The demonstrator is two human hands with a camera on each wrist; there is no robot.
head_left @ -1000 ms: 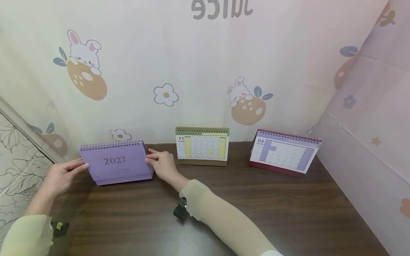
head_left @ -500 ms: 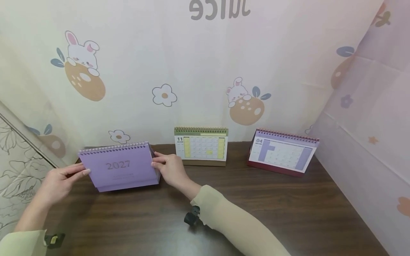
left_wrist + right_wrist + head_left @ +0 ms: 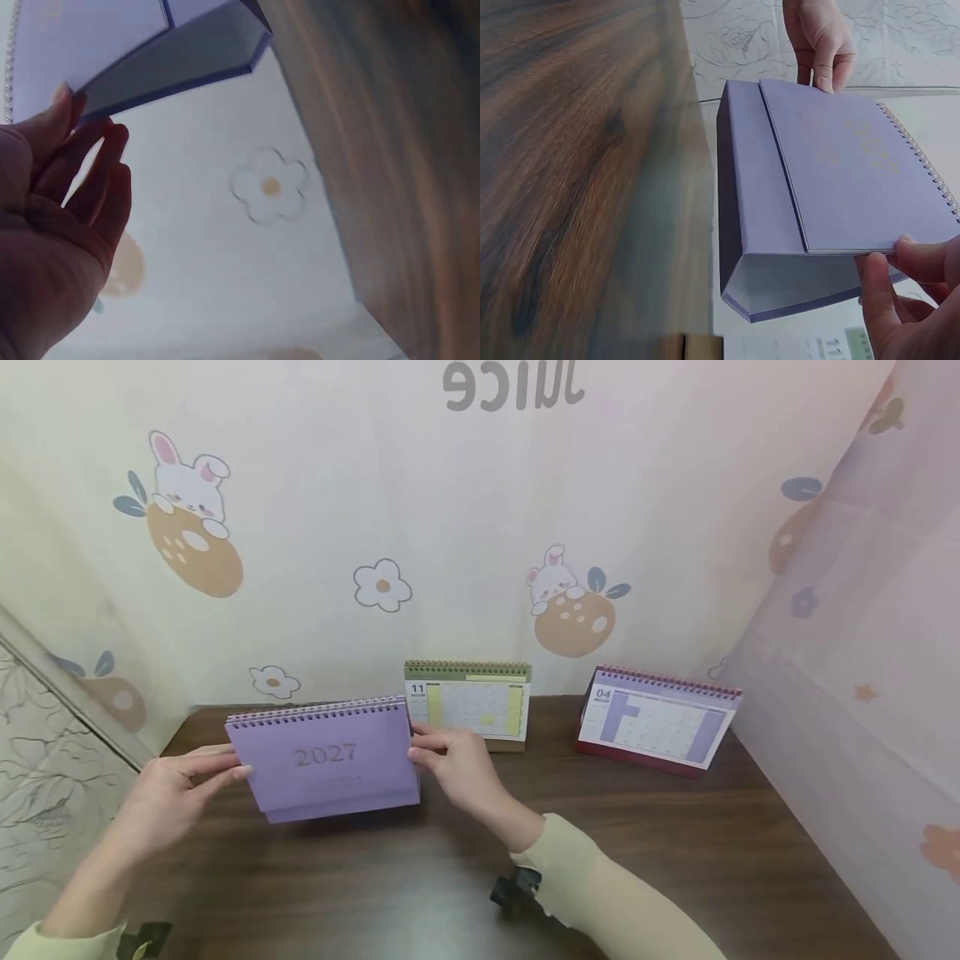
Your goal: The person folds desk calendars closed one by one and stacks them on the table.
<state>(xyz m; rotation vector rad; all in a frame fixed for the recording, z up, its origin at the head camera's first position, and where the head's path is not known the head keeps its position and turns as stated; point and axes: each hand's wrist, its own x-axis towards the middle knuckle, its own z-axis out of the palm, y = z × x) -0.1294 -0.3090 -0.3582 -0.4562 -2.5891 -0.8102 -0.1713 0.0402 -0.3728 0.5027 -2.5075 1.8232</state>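
Note:
A purple desk calendar marked 2027 is held between both hands, tilted and apparently lifted off the table. At its left edge my left hand pinches the cover, thumb in front and fingers behind. My right hand pinches the opposite edge the same way. In the right wrist view the calendar's hollow triangular stand shows from the side. Behind the right hand stands a green-topped calendar showing 11, its lower left part hidden. Farther right is a calendar with a dark red base, showing 04.
A dark wooden table lies under everything. A printed curtain with rabbits and flowers hangs at the back, and another curtain panel borders the right side. Line-drawn floral fabric lies along the left.
Both hands have carried the purple calendar to the right and nearer the person. It now partly overlaps the green-topped calendar in the head view. The other two calendars stay in place.

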